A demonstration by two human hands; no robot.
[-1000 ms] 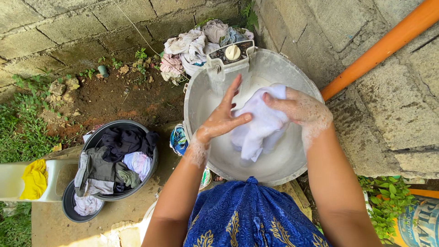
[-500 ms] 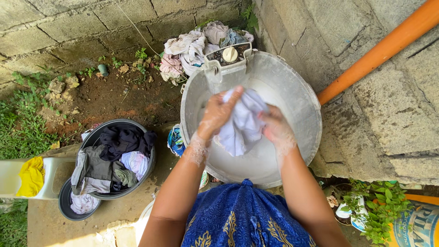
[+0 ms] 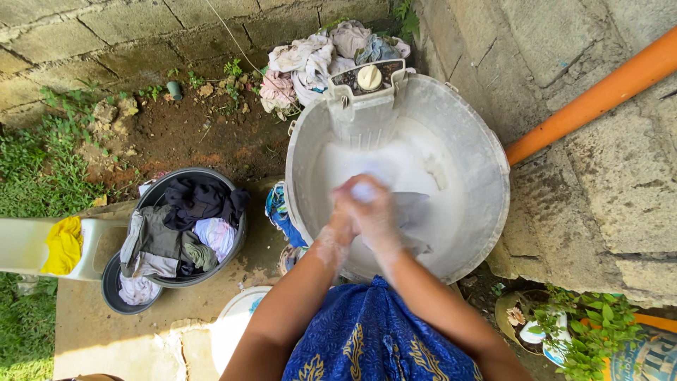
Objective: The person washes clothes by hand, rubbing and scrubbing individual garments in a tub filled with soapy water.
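Hands [image 3: 363,212] bunching white cloth [image 3: 405,212] over sudsy metal basin [image 3: 486,212]

A dark tub [image 3: 236,243] full of clothes [image 3: 185,226], an orange pipe [image 3: 599,95], and a clothes pile [image 3: 317,56] by the wall.

Soapy white cloth [image 3: 367,192], bunched over basin [image 3: 486,212]
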